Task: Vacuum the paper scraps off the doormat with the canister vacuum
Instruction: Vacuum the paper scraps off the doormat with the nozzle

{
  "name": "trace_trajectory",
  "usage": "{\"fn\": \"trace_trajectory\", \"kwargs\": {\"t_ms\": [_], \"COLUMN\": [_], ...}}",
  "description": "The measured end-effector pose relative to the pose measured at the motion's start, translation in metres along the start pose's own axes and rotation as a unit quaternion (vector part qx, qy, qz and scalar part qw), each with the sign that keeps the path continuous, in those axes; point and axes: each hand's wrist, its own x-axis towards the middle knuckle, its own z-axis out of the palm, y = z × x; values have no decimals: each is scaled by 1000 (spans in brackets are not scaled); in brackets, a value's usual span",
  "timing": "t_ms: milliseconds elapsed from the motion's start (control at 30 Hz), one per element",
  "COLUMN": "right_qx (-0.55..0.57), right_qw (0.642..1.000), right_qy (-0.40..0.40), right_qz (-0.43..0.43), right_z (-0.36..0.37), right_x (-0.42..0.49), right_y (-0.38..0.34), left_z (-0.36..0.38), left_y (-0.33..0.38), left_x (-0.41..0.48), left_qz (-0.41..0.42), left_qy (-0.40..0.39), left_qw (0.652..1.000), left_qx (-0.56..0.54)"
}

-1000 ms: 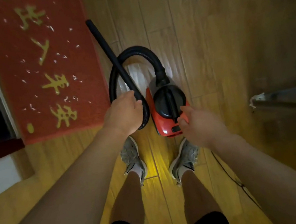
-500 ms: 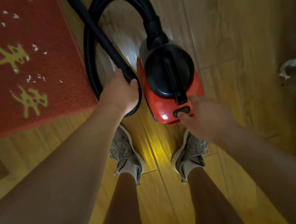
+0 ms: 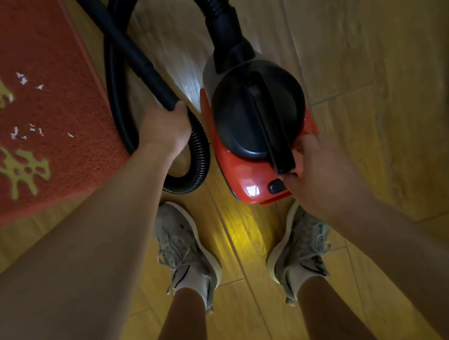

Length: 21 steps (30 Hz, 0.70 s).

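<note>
Holding wand (image 3: 134, 56) in left grip (image 3: 165, 129), loose, empty right grip (image 3: 326, 173) at canister switch (image 3: 276, 186); next: press, then sweep scraps (image 3: 17, 133) off doormat (image 3: 66, 105).

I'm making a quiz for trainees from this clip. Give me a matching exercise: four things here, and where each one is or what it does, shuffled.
1 left hand
2 right hand
3 paper scraps
4 hose

A on the red doormat
B at the rear button of the canister vacuum
C looped on the wooden floor
D gripping the black wand

Pairs: 1-D, 2-B, 3-A, 4-C
</note>
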Motion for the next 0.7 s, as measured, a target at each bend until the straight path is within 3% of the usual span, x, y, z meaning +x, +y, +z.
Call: {"fn": "trace_trajectory", "kwargs": {"t_ms": [300, 500, 700], "right_qx": [13, 24, 3], "right_qw": [998, 996, 997], "right_qy": [56, 89, 79], "right_qz": [5, -3, -2], "right_z": [18, 23, 22], "right_x": [7, 6, 9], "right_y": [11, 12, 13], "left_z": [17, 17, 13], "left_y": [0, -3, -3], "left_x": [30, 27, 6], "left_qz": [-27, -65, -57], "left_qy": [73, 79, 65], "left_qw": [988, 973, 974], "left_qx": [-134, -206, -208]}}
